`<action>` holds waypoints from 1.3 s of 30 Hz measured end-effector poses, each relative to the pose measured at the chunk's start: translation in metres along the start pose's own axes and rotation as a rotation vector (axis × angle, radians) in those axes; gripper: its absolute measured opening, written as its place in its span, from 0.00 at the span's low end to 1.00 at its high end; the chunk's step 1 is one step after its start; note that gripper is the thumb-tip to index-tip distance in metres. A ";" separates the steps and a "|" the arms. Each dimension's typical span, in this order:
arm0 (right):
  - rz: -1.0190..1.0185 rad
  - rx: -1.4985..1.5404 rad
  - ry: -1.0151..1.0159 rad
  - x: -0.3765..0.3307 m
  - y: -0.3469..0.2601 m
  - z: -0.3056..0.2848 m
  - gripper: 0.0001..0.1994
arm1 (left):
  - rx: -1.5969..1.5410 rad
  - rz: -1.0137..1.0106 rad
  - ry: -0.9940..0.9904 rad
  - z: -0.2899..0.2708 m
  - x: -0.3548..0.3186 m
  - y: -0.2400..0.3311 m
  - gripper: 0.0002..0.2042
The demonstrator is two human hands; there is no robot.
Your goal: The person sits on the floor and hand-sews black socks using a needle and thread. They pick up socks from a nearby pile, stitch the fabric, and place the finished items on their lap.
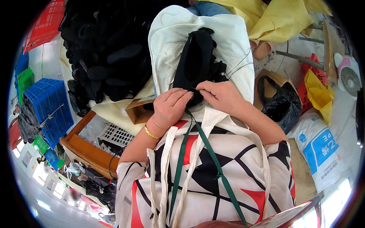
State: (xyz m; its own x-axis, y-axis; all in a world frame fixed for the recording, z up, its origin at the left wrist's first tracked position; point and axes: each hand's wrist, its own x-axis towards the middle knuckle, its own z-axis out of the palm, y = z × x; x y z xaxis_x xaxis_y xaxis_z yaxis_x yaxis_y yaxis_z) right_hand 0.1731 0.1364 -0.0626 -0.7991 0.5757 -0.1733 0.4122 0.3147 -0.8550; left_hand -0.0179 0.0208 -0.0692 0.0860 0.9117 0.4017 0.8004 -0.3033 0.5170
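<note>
A black fabric shoe (193, 57), with its long dark sole face up, lies on the white cloth (163, 41) spread over my lap. My left hand (171, 107) is closed on the shoe's near end, with fingers bent and pressed together. Close beside it, my right hand (223, 98) pinches with thumb and forefinger at the same end. A thin, needle-like sliver (194, 88) shows at these fingertips. The fingertips of both hands almost meet, and the fabric beneath them is partly hidden. A rumpled black edge of the shoe spreads out on its right side.
A large heap of black shoes (106, 57) lies at the left. Blue crates (49, 110) and a wooden stool (87, 150) stand farther left. To the right are a black plastic bag (283, 104), a white sack (317, 148) and a small fan (348, 76). Another person's yellow-covered lap (273, 22) is opposite.
</note>
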 end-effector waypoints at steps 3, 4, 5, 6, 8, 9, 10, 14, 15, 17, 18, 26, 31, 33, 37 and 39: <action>-0.002 -0.012 -0.017 0.000 -0.001 -0.001 0.08 | -0.019 -0.006 0.006 0.001 -0.001 -0.002 0.17; 0.005 -0.014 -0.026 0.000 -0.001 -0.001 0.08 | -0.020 -0.006 0.008 0.001 0.000 -0.001 0.17; 0.012 -0.016 -0.035 0.000 -0.002 -0.001 0.08 | -0.020 -0.006 0.009 0.000 0.000 -0.001 0.17; 0.015 -0.010 -0.037 0.000 -0.002 -0.002 0.08 | -0.026 -0.006 0.011 0.001 0.000 -0.001 0.17; 0.027 0.003 -0.036 0.000 -0.004 -0.003 0.08 | -0.041 -0.001 0.012 0.001 0.000 -0.002 0.17; 0.025 -0.002 -0.045 0.000 -0.004 -0.003 0.08 | -0.042 0.001 0.012 0.000 0.000 -0.002 0.16; 0.022 -0.006 -0.054 0.000 -0.003 -0.004 0.09 | -0.041 0.002 0.012 -0.001 0.001 -0.002 0.16; 0.027 -0.014 -0.071 0.001 -0.004 -0.005 0.09 | -0.034 0.006 0.017 0.001 0.000 -0.002 0.15; 0.024 -0.009 -0.065 0.002 -0.004 -0.005 0.09 | -0.030 0.005 0.018 0.001 0.000 -0.002 0.15; 0.023 -0.002 -0.048 0.003 -0.004 -0.004 0.08 | -0.028 0.009 0.019 0.001 0.001 -0.002 0.14; 0.018 -0.004 -0.048 0.004 -0.004 -0.003 0.08 | -0.033 0.013 0.020 0.001 0.000 -0.002 0.14; 0.089 0.064 -0.109 0.009 -0.002 0.001 0.08 | -0.053 0.004 0.006 0.002 -0.003 -0.002 0.12; 0.168 0.018 -0.143 0.016 -0.006 0.007 0.07 | -0.036 0.006 -0.017 0.002 -0.003 0.000 0.12; 0.207 0.025 -0.145 0.021 -0.011 0.010 0.07 | -0.026 0.007 -0.026 0.003 -0.003 0.000 0.12; 0.192 0.091 -0.152 0.031 -0.016 0.008 0.07 | -0.017 0.020 -0.044 0.002 -0.001 0.002 0.11; 0.158 0.034 -0.171 0.036 -0.019 0.001 0.06 | -0.010 0.042 -0.051 0.000 0.002 0.002 0.11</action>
State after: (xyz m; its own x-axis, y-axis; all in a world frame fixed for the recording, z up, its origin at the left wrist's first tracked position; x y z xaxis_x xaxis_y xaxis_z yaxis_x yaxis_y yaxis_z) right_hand 0.1358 0.1508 -0.0531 -0.7895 0.4785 -0.3844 0.5254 0.2032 -0.8262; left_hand -0.0166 0.0217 -0.0675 0.1498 0.9108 0.3846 0.7892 -0.3444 0.5084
